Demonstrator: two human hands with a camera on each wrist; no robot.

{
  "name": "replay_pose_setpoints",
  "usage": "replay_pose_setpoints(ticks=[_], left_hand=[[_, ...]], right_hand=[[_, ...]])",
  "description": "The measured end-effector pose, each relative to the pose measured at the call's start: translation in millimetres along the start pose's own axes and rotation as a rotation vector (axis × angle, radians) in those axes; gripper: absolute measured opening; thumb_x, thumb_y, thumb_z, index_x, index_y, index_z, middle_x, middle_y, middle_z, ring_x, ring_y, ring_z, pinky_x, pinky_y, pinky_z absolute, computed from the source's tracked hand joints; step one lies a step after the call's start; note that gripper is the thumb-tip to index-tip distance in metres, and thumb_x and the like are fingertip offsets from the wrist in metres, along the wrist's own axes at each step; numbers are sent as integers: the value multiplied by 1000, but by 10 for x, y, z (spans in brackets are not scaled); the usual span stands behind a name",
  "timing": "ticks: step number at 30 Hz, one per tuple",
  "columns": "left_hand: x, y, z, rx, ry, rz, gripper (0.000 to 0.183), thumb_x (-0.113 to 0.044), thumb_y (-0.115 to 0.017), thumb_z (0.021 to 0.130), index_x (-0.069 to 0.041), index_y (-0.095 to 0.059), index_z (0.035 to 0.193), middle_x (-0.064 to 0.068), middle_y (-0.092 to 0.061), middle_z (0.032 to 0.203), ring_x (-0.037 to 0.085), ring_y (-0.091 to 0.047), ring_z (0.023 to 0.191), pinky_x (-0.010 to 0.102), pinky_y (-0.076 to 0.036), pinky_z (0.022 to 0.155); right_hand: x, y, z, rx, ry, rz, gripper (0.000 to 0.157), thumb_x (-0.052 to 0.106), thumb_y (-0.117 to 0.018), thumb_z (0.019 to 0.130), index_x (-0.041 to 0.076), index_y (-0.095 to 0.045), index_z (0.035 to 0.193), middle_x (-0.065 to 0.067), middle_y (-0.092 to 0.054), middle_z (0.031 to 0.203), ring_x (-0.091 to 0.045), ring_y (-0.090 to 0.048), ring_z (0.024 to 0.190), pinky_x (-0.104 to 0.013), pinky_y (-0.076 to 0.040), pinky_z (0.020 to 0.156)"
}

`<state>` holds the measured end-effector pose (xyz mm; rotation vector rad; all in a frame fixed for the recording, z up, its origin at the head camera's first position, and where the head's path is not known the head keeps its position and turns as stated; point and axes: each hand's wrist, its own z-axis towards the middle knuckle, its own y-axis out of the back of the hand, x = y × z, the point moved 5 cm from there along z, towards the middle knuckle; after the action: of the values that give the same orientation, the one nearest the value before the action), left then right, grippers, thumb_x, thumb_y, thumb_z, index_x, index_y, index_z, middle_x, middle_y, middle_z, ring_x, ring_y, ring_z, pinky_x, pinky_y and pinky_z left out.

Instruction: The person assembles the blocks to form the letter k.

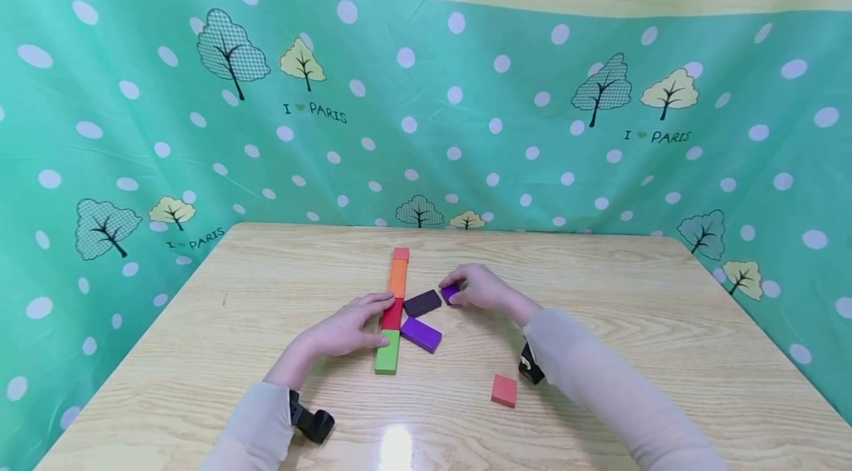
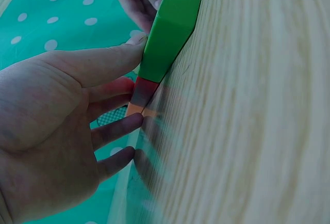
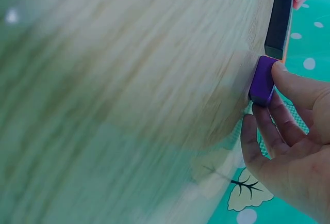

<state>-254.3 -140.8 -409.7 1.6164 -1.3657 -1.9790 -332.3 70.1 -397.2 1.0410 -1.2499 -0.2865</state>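
Note:
A straight row of blocks runs away from me in the head view: a green block (image 1: 387, 353), a red block (image 1: 392, 314), an orange block (image 1: 397, 277) and a small coral block (image 1: 401, 253) at the far end. My left hand (image 1: 353, 324) lies along the row's left side, its thumb touching the green block and its fingers extended by the red one. My right hand (image 1: 484, 287) pinches a small purple block (image 3: 262, 81) between thumb and fingers. Between that block and the row lies a black block (image 1: 422, 303), angled. A longer purple block (image 1: 421, 335) slants beside the row's right side.
A coral square block (image 1: 504, 390) lies on the wooden table (image 1: 599, 323), near my right forearm. Behind the table hangs a green dotted curtain (image 1: 426, 116). Each wrist carries a black camera mount.

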Motion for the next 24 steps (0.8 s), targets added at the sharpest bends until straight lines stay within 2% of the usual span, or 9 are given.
replay_pose_setpoints(ticks=[24], left_hand=[[-9,9,0,-4,5,2,69,-26,-66,82,-5,-35,140,11,-31,146,34,-23,134,51,-23,108]], right_hand=[[93,-53,36,25,55,-23,33,0,-68,76,10,-67,107,-8,-62,109,-24,-56,102,-38,-44,93]])
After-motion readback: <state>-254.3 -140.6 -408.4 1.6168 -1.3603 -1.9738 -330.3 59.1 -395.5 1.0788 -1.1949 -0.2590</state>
